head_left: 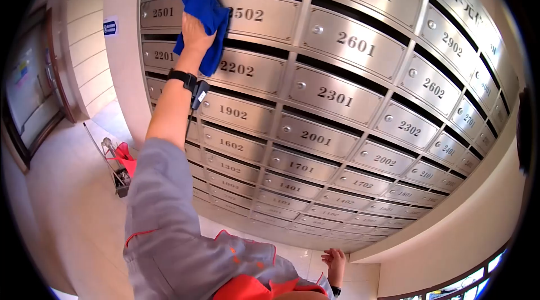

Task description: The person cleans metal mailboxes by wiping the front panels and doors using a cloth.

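Note:
My left hand (196, 32) is raised with its fingers closed around a blue cloth (203, 4). The cloth lies against the metal mailbox doors between 2501 (162, 12) and 2502 (261, 16), and its lower end hangs toward door 2202 (244, 68). A black strap (183, 79) with a small dark box circles my left wrist. Low beside my body, my right hand (334, 258) hangs away from the mailboxes, fingers loosely bent and apart, holding nothing visible.
Rows of numbered metal mailboxes (334, 97) with locks and dark slots fill the wall. On the floor at left stands a dustpan (121, 182) with a red item (125, 156) and a long handle. A door (31, 83) is at far left.

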Demonstrator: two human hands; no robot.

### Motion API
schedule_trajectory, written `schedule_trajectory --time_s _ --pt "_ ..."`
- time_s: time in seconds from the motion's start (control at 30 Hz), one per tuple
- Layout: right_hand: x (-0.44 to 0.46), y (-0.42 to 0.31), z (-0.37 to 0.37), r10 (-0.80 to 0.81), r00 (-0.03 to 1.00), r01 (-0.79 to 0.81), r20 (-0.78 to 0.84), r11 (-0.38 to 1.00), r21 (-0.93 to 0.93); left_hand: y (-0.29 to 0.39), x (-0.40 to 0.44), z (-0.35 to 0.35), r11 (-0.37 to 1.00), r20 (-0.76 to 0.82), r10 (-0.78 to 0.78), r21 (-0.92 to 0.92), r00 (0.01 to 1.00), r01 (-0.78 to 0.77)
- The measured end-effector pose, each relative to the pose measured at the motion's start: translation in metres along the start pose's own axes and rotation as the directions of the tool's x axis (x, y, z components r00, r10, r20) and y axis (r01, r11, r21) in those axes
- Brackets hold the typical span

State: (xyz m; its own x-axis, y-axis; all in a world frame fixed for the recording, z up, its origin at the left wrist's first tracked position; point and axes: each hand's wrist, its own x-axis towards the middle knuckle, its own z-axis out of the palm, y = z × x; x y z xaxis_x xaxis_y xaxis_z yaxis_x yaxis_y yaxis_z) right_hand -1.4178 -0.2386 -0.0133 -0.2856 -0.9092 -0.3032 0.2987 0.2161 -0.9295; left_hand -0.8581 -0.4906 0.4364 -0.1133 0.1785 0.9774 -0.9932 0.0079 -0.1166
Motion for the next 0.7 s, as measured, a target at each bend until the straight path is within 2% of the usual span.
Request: schedule_trajectory --time_s 0.07,0.1,0.2,0.23,0.33,0.37,0.47,0.57,0.67,0.7 --pt "0.008 0.006 0.031 0.007 0.997 -0.002 0.072 0.998 -0.057 -0.013 0.005 -0.005 0.984 0.062 -0.083 -0.156 0.995 0.092" --pt "0.010 0.008 0.043 -0.008 0.998 0.012 0.070 0.998 -0.057 -0.014 0.006 -0.008 0.997 -0.026 -0.046 -0.055 0.999 0.044" --pt "0.013 0.012 0.070 -0.044 0.997 0.047 0.064 0.998 -0.051 -0.041 0.024 -0.010 0.982 0.173 -0.137 -0.103 0.975 0.156" --pt "0.012 0.016 0.077 -0.047 0.997 0.050 0.061 0.998 -0.044 -0.053 0.017 -0.001 0.986 0.021 -0.099 -0.129 0.995 0.101" --pt "0.009 0.025 0.097 -0.027 0.997 0.029 0.073 0.999 -0.038 -0.075 0.017 -0.008 0.993 -0.051 -0.105 -0.053 0.993 0.103" --pt "0.006 0.025 0.102 -0.013 0.997 0.017 0.079 0.999 -0.042 -0.112 0.007 0.013 0.985 -0.022 -0.137 0.105 0.990 0.138" --pt "-0.004 0.026 0.112 0.001 0.998 0.003 0.055 0.997 -0.074 -0.163 0.008 -0.005 0.918 0.172 -0.320 0.298 0.932 0.261" --pt "-0.012 0.017 0.112 -0.014 1.000 0.016 0.027 0.995 -0.099 -0.195 0.014 -0.018 0.892 0.136 -0.236 0.423 0.962 0.159" --pt "-0.006 0.018 0.104 -0.018 1.000 0.018 -0.004 0.994 -0.107 -0.205 0.016 -0.015 0.915 0.140 -0.299 0.324 0.944 0.242" --pt "-0.004 0.017 0.105 -0.021 1.000 0.022 0.010 0.994 -0.107 -0.205 0.014 -0.014 0.895 0.112 -0.325 0.359 0.939 0.267"
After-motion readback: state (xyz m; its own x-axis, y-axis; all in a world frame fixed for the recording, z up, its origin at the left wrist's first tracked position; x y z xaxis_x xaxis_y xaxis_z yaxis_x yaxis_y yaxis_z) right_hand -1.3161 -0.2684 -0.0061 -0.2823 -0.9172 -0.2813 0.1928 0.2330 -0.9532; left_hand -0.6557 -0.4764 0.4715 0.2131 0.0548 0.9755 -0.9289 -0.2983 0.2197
